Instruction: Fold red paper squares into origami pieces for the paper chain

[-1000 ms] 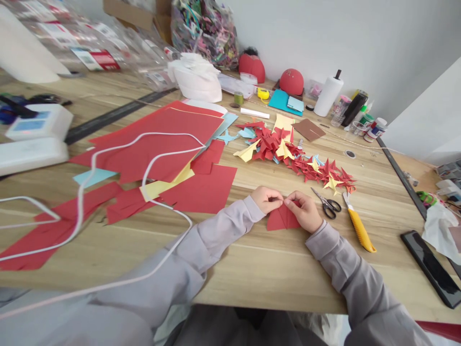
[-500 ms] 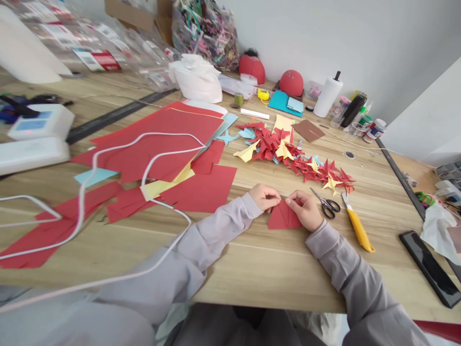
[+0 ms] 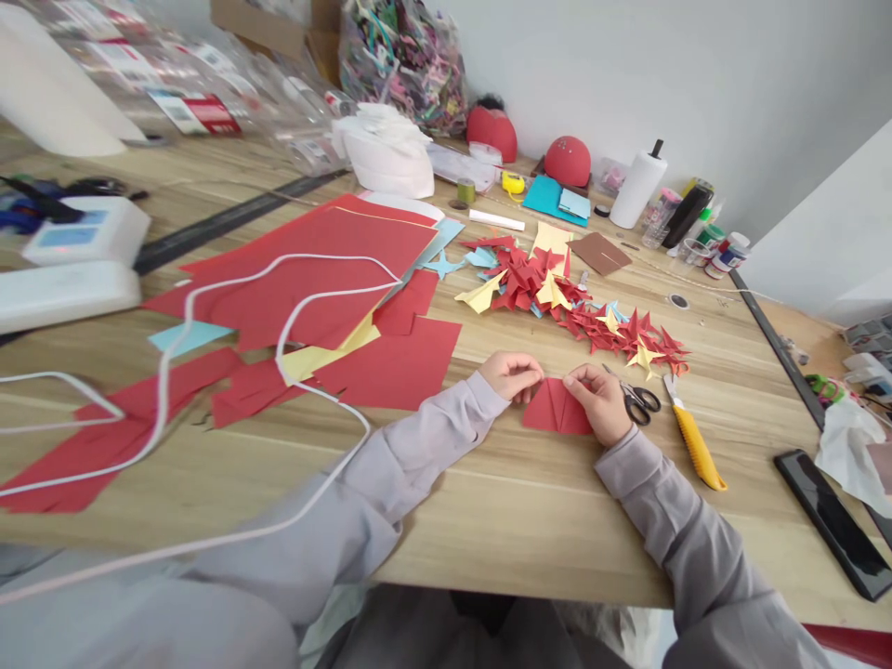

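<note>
A small piece of red paper (image 3: pixel 556 412) with crease lines is held between my two hands, just above the wooden table. My left hand (image 3: pixel 512 376) pinches its upper left corner between thumb and fingers. On the other side, my right hand (image 3: pixel 600 401) grips the upper right edge, thumb on top and fingers behind. Black scissors (image 3: pixel 641 405) lie right beside my right hand, partly hidden by it. A utility knife with a yellow handle (image 3: pixel 699 448) rests a little further right. Beyond my hands is a pile of folded red stars (image 3: pixel 526 283) with some yellow and blue ones.
Large red sheets (image 3: pixel 334 269) and cut red strips (image 3: pixel 125 437) cover the left, crossed by a white cable (image 3: pixel 163 390). A black phone (image 3: pixel 832 522) lies at the right edge. Bottles (image 3: pixel 728 255), a white roll (image 3: pixel 637 190) and red pincushion-like domes (image 3: pixel 568 161) stand at the back.
The red paper has tilted slightly, and its lower edge sits higher in view. My right hand has shifted a little; both hands keep their hold.
</note>
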A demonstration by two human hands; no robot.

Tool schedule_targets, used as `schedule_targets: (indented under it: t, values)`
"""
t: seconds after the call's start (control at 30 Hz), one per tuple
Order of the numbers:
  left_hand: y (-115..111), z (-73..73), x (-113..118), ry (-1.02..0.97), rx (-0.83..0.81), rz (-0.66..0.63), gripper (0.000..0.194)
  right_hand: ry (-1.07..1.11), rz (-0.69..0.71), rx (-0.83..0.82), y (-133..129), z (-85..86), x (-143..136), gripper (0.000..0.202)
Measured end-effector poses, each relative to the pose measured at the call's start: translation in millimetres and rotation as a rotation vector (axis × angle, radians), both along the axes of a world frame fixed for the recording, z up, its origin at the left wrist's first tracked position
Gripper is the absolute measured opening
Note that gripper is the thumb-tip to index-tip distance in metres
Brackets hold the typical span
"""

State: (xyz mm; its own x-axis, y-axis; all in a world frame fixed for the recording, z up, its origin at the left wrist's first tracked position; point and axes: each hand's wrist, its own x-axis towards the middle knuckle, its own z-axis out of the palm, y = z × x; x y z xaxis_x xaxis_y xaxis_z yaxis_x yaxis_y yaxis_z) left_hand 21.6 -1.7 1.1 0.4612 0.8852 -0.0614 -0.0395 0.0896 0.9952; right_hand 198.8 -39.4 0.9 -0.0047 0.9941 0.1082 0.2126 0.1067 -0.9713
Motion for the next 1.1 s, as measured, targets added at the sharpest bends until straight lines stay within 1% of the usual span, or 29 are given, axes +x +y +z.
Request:
schedule_targets:
  t: [0.1, 0.2, 0.33, 0.4, 0.57, 0.7, 0.8, 0.9, 1.0, 1.1]
  values:
    - [-3.1, 0.3, 4.6, 0.042, 0.07, 0.008, 0.018, -0.01, 0.049, -0.017, -1.3, 1.5, -1.7, 0.022]
    - [-2.4, 1.1, 5.1, 0.067, 0.144, 0.019, 0.017, 0.059, 0.074, -0.057, -3.0, 4.0, -2.5, 0.024]
    - [1.3, -0.1, 3.1, 0.08, 0.16, 0.032, 0.017, 0.112, 0.087, -0.097, -4.2, 5.9, -2.8, 0.026]
    - [1.7, -2.4, 3.5, 0.104, 0.194, 0.021, 0.018, 0.092, 0.106, -0.088, -4.3, 5.7, -3.7, 0.026]
    - [-1.1, -7.5, 6.1, 0.198, 0.362, -0.002, 0.018, 0.002, 0.141, -0.018, -3.3, 3.4, -6.3, 0.023]
    - [-2.2, -7.0, 6.0, 0.216, 0.416, -0.042, 0.017, -0.097, 0.174, 0.026, -3.5, 2.6, -6.7, 0.019]
    - [-2.0, -6.7, 5.9, 0.205, 0.429, -0.058, 0.015, -0.124, 0.189, 0.012, -4.3, 3.4, -6.1, 0.017]
    - [-1.0, -8.3, 6.6, 0.191, 0.418, -0.05, 0.014, -0.079, 0.19, -0.035, -4.4, 5.7, -5.0, 0.018]
    - [0.7, -9.9, 7.0, 0.169, 0.369, -0.028, 0.013, -0.006, 0.175, -0.101, -3.9, 9.0, -3.7, 0.02]
    - [2.2, -8.3, 5.6, 0.143, 0.307, -0.018, 0.013, 0.053, 0.142, -0.128, -3.0, 10.5, -1.8, 0.019]
